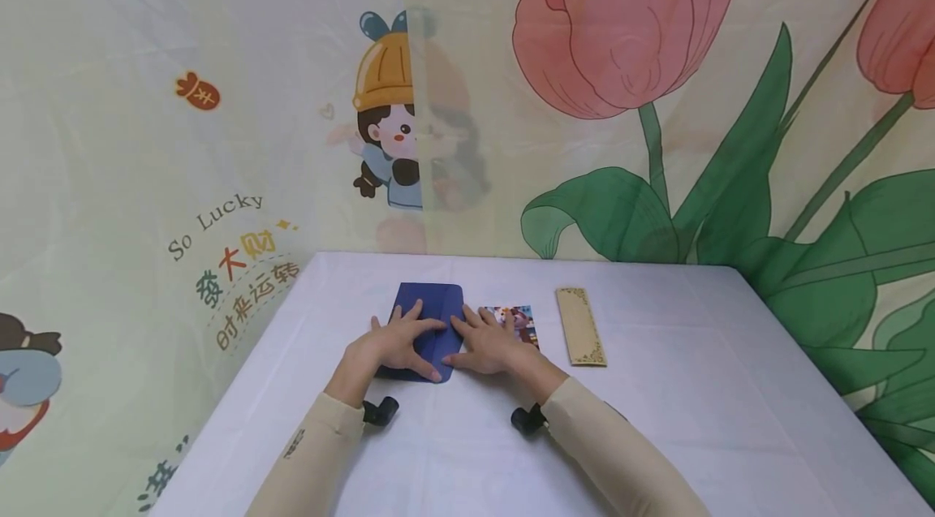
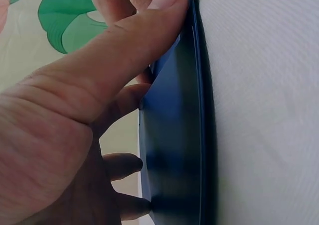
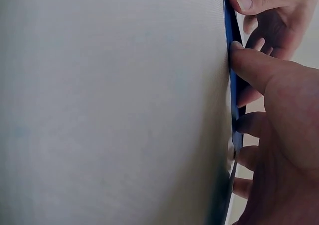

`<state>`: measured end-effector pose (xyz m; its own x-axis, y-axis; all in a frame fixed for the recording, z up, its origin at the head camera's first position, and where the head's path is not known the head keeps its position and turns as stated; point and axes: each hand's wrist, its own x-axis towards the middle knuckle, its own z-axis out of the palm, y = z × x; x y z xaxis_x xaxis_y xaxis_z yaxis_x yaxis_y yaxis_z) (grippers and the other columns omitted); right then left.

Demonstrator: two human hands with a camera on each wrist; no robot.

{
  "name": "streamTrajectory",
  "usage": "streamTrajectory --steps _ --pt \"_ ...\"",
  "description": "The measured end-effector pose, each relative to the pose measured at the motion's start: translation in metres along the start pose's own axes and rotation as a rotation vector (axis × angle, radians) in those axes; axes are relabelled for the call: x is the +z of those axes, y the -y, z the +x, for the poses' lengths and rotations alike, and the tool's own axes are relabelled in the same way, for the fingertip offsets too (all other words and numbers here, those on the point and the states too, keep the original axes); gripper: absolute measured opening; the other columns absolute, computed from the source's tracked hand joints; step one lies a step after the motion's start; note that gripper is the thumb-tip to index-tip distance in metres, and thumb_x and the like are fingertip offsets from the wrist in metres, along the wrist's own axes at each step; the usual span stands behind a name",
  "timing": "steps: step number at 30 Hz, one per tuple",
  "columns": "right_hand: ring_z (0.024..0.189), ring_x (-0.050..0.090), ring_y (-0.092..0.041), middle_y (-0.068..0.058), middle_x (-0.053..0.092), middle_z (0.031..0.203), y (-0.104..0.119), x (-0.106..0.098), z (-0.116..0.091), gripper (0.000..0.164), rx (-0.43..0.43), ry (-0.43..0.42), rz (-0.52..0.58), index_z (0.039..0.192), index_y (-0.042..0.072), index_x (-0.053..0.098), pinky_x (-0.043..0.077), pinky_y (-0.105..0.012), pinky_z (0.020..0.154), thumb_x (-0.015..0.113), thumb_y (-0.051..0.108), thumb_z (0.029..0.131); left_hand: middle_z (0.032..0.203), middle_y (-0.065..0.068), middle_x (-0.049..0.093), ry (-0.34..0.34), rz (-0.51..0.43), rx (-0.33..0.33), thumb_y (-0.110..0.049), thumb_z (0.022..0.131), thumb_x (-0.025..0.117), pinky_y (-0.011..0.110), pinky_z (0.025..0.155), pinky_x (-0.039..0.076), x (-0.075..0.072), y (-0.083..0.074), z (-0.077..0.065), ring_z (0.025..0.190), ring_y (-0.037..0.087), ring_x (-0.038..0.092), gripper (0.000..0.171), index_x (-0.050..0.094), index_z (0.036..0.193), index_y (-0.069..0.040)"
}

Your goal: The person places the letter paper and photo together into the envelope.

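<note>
A dark blue envelope (image 1: 427, 296) of stiff paper lies flat on the table, its rounded corners on the right side. My left hand (image 1: 394, 344) rests on it with the fingers spread and the thumb near the lower right corner. In the left wrist view the fingertips press on the blue surface (image 2: 172, 130), close above the white cloth. My right hand (image 1: 491, 342) touches the envelope's right edge with its thumb and fingertips, fingers fairly straight. Partly covered by that hand is a colourful picture card (image 1: 523, 320). The right wrist view shows the blue edge (image 3: 232, 80) under my right thumb.
To the right of the card lies a long golden-beige paper sleeve (image 1: 580, 328) with ornamented corners. A white cloth (image 1: 679, 395) covers the table. Behind it hangs a printed curtain (image 1: 467, 233) with tulips and cartoon figures. Black wrist devices (image 1: 381, 411) sit under both forearms.
</note>
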<state>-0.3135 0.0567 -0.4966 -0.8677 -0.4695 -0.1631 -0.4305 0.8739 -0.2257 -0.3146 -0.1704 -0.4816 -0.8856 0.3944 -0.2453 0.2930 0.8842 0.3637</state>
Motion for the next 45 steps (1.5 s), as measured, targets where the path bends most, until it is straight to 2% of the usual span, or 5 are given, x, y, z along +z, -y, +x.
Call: streamTrajectory --steps 7,13,18,33,45 --pt "0.161 0.016 -0.039 -0.007 0.017 0.176 -0.001 -0.003 0.000 0.088 0.000 0.013 0.010 0.165 0.026 0.029 0.011 -0.078 0.120 0.052 0.074 0.095 0.174 0.022 0.013 -0.032 -0.025 0.011 -0.068 0.070 0.086 0.087 0.111 0.001 -0.002 0.000 0.002 0.153 0.063 0.008 0.083 0.059 0.141 -0.035" --pt "0.162 0.015 -0.038 -0.007 0.016 0.176 0.000 -0.004 0.000 0.086 0.004 0.026 0.008 0.165 0.027 0.028 0.011 -0.078 0.120 0.053 0.072 0.096 0.172 0.025 0.015 -0.051 -0.071 0.039 -0.067 0.071 0.086 0.085 0.112 0.017 -0.002 0.001 0.002 0.150 0.067 0.011 0.070 0.063 0.127 -0.032" --pt "0.161 0.017 -0.038 -0.007 0.017 0.176 0.002 -0.004 0.000 0.087 0.008 0.027 0.002 0.165 0.025 0.029 0.012 -0.077 0.120 0.054 0.072 0.096 0.173 0.025 0.015 -0.041 -0.090 0.042 -0.062 0.066 0.092 0.083 0.109 0.027 -0.003 0.002 0.000 0.150 0.068 0.010 0.069 0.061 0.119 -0.031" --pt "0.161 0.018 -0.036 -0.006 0.018 0.176 0.002 -0.002 0.002 0.088 0.025 0.025 -0.006 0.165 0.026 0.029 0.011 -0.077 0.121 0.054 0.073 0.095 0.173 0.026 0.011 -0.031 -0.125 0.051 -0.048 0.058 0.101 0.083 0.110 0.027 -0.007 0.000 0.000 0.152 0.065 0.005 0.069 0.052 0.101 -0.029" --pt "0.161 0.021 -0.036 -0.004 0.019 0.175 0.002 -0.005 0.000 0.089 0.018 0.024 -0.033 0.165 0.027 0.029 0.010 -0.078 0.120 0.053 0.075 0.094 0.172 0.028 0.014 -0.023 -0.156 0.059 -0.036 0.061 0.102 0.079 0.111 0.031 -0.013 -0.003 -0.001 0.154 0.062 0.008 0.064 0.050 0.098 -0.025"
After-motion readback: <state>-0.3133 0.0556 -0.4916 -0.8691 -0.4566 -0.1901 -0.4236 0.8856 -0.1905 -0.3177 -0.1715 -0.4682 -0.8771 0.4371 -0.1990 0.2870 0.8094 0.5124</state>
